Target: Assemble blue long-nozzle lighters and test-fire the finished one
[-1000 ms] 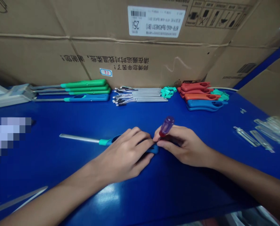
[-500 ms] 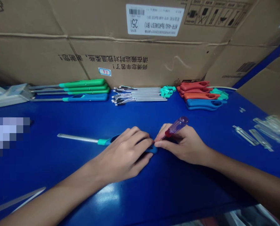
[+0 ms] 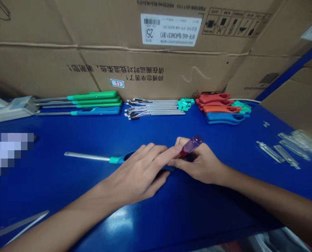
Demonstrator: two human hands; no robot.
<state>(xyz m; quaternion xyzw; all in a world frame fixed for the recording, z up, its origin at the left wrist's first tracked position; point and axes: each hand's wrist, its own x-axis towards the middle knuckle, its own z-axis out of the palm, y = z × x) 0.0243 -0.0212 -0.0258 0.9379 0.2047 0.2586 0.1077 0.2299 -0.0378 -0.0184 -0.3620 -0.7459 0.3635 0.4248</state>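
The left hand (image 3: 137, 173) lies curled over the blue handle of a long lighter (image 3: 121, 159) and holds it down on the blue table (image 3: 66, 189). The lighter lies flat, and its thin metal tube points left. The right hand (image 3: 200, 162) is closed in a pinch on a small screwdriver (image 3: 191, 146) with a see-through purple handle. The fingers hide the screwdriver's tip, so I can't tell if it touches the lighter, but it looks very close.

Far behind the lighter, to the left, lie green lighters (image 3: 93, 95) and a blue lighter (image 3: 95, 111) that look whole. Straight behind it are metal tubes with tiny wires (image 3: 153, 106) and small teal parts (image 3: 184, 104). Behind it to the right are red handles (image 3: 216, 99) and blue handles (image 3: 224, 118). Flat metal strips (image 3: 270, 152) lie far to its right. So some lighters look put together, and many parts lie loose. The one under the hands looks almost whole.
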